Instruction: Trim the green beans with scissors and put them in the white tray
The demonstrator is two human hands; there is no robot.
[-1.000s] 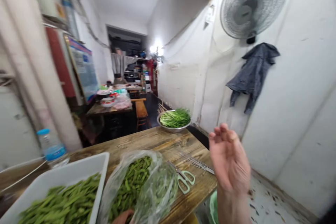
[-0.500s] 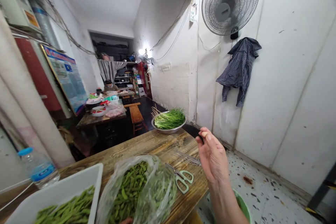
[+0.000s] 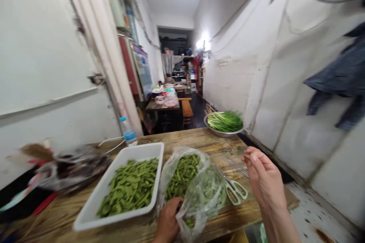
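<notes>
My left hand reaches into the mouth of a clear plastic bag filled with green edamame pods. Its fingers are curled against the pods at the bag's edge, and what they grip is hidden. My right hand is raised over the table's right side, thumb and fingers pinched together; anything between them is too small to make out. To the left of the bag, a white plastic tray holds more edamame pods. Scissors with pale green handles lie between the bag and my right hand.
Thin metal skewers lie beyond the scissors on the wooden table. A metal bowl of green stalks stands at the far right corner. A water bottle and dark plastic bags are left. Someone sits far back.
My view has swung left, bringing the whole tray, the dark bags and my left hand into sight. The right hand stays raised and pinched.
</notes>
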